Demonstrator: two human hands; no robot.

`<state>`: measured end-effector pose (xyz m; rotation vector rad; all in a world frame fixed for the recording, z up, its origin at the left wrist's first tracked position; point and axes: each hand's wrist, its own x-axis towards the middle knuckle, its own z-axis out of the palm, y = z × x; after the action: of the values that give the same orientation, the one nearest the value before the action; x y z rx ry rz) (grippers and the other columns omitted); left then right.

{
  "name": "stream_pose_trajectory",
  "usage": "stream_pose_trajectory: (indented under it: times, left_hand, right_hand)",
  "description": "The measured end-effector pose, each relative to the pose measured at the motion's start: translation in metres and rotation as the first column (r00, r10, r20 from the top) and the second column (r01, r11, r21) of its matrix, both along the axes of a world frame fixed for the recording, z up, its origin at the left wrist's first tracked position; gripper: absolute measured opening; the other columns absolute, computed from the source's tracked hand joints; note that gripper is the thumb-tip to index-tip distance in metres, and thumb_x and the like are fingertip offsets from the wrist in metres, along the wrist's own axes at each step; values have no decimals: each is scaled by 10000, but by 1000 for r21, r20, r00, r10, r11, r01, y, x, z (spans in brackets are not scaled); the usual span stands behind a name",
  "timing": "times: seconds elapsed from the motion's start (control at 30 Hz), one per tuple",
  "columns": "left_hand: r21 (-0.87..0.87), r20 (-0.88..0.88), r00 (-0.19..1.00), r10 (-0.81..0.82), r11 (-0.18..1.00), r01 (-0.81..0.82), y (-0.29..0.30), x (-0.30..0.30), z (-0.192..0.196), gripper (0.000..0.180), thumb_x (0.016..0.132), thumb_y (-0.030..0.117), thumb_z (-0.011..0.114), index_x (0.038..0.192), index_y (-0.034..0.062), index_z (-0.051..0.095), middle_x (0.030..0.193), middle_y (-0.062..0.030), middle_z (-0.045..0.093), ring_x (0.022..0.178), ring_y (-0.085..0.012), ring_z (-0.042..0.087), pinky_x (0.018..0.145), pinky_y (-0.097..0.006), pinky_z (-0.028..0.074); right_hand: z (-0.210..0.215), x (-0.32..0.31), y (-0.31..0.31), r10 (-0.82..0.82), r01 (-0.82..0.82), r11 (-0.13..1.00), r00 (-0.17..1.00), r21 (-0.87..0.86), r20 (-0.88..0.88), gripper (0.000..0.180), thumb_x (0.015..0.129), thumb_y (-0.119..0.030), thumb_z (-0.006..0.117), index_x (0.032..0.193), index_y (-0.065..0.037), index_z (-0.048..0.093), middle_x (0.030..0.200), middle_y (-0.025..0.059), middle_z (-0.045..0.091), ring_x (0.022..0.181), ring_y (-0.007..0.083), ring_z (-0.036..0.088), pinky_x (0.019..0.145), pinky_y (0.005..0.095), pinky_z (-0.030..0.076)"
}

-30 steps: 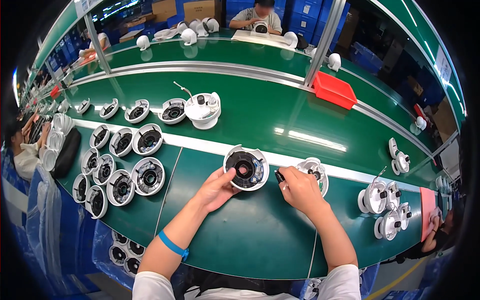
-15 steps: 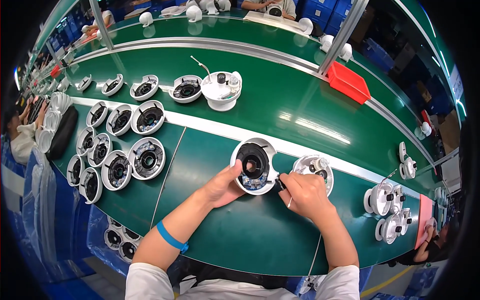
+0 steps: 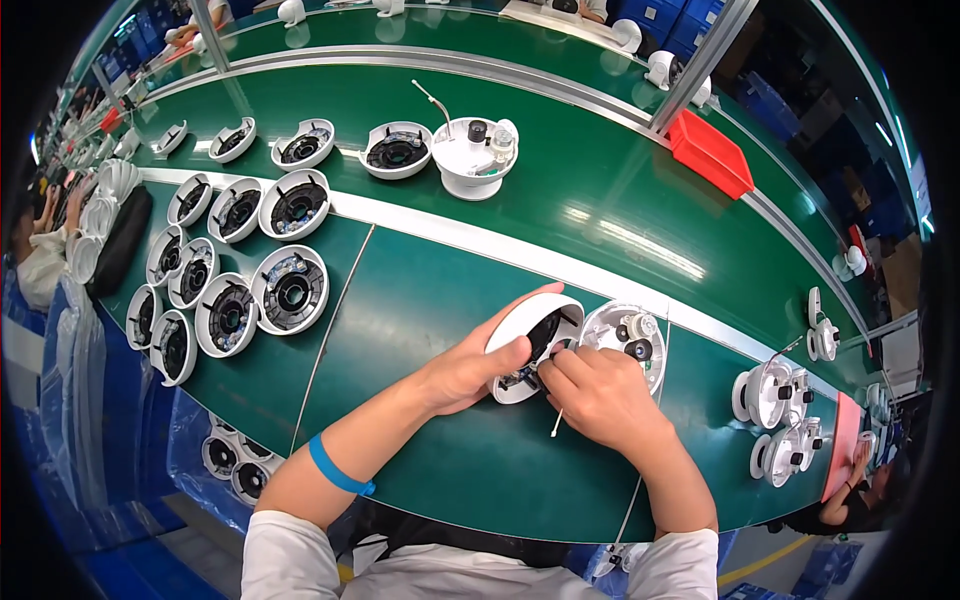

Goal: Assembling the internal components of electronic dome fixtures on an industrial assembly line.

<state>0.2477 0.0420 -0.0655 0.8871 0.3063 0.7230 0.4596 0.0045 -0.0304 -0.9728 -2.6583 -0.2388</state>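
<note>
My left hand [image 3: 470, 368] grips a round white dome-camera housing [image 3: 532, 340] with a black inside, tipped up on its edge over the green table. My right hand [image 3: 600, 395] is at the housing's open face, fingers pinched on a thin white stick [image 3: 556, 427] and reaching into the housing. Just right of the housing lies a white base with small round parts [image 3: 630, 340]. A blue band [image 3: 338, 468] circles my left wrist.
Several white ring housings [image 3: 290, 290] lie in rows at the left. More stand on the far belt beside a white dome unit [image 3: 475, 155]. A red bin [image 3: 712, 152] sits at the upper right. Assembled white units [image 3: 775, 395] stand at the right, and other people's hands show at both edges.
The housing lay flat with its open face up; now my left hand has tipped it on edge and my right hand has moved into its open side.
</note>
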Motion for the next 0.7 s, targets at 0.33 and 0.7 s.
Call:
stream_pose_trajectory:
  times: [0.33,0.7]
  left_hand:
    - [412,-173,976,135,909,-53,-9,1,-9,1127,849,535,820,1661,87,180,1497,-121,467,1386,-249,460,1166,-385,343]
    - [136,-31,999,42,990,-37,-9,-2,-16,1051,912,469,781,1666,153,122,1571,-127,364,1449,-256,391,1166,-400,360]
  right_hand:
    - [-4,-3,1,22,-21,999,1000,46,-14,128,719,-91,672,838,-43,670,780,45,606,688,177,627,553,310,501]
    - [13,-14,-8,-143,70,964,949,-255,-281,265,743,25,704,999,-40,694,987,106,684,765,285,713,601,391,563]
